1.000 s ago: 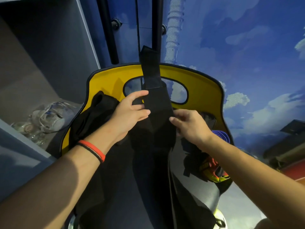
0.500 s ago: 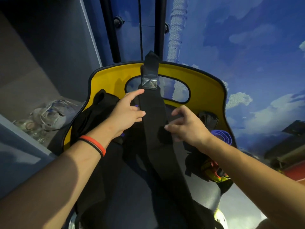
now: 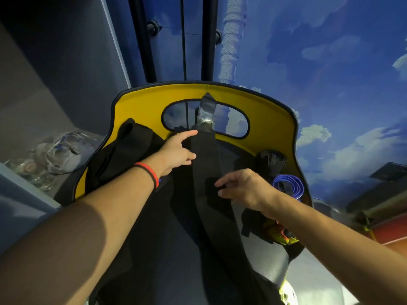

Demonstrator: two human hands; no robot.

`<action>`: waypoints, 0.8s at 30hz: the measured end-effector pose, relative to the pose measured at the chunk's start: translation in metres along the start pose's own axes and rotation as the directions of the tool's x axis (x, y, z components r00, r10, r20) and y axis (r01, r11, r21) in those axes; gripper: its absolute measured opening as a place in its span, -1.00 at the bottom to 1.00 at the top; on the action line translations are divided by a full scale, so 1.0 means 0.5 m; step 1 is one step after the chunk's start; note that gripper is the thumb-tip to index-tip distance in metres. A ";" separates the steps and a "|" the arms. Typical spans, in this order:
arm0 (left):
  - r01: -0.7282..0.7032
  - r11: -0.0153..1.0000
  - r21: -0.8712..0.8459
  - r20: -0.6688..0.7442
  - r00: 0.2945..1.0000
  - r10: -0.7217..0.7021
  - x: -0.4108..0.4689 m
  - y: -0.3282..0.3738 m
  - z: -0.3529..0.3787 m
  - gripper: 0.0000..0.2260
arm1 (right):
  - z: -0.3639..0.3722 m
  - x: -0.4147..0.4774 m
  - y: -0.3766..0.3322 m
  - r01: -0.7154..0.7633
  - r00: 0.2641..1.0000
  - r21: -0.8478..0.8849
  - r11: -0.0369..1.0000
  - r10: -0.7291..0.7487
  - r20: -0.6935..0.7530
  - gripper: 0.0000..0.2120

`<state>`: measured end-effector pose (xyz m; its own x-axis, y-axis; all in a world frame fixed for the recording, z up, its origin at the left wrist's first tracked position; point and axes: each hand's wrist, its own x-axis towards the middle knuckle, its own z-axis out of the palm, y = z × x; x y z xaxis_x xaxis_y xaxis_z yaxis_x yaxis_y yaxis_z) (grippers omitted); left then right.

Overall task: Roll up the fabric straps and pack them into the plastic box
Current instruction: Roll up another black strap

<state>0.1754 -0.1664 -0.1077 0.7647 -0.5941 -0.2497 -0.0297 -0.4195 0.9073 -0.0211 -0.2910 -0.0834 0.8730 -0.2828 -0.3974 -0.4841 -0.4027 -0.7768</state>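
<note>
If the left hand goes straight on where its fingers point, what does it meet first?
Most likely the black strap: the left hand points its fingers at the strap's edge, just below the shiny end patch. Whether they already touch it I cannot tell; depth is unclear.

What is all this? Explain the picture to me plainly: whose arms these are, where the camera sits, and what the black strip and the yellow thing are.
There is no machine here. These are a person's two bare arms, filmed by one wide-angle camera worn on the head, which looks forward and down. The left hand, with a red wristband on its wrist, lies with straight fingers against the long black strap that runs down the middle. The right hand hovers over that strap with loosely bent fingers and seems to hold nothing. The strap's tip reaches the oval handle hole in the wall of the yellow box. Inside, at the right, sit a rolled blue strap and a rolled black one. More black fabric is heaped at the left.
</note>
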 end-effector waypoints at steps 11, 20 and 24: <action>0.005 0.913 0.408 0.009 1.000 -0.009 0.102 -0.088 0.065 -0.34 | 0.009 0.059 0.038 -0.220 0.970 0.279 0.935 0.240 -0.036 -0.78; -0.111 0.823 0.557 0.088 0.993 0.075 0.041 -0.081 0.024 -0.71 | 0.036 0.070 0.030 -0.342 0.919 0.659 0.670 0.385 0.086 -0.77; -0.256 0.729 0.635 0.360 0.933 0.014 -0.012 -0.065 0.027 -0.77 | 0.055 0.072 0.018 -0.322 0.927 0.649 0.689 0.369 0.068 -0.75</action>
<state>0.1631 -0.1587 -0.1403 0.4814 -0.8070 -0.3420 -0.6256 -0.5896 0.5108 0.0076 -0.2811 -0.1183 0.6343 -0.3515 -0.6885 -0.5761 0.3789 -0.7242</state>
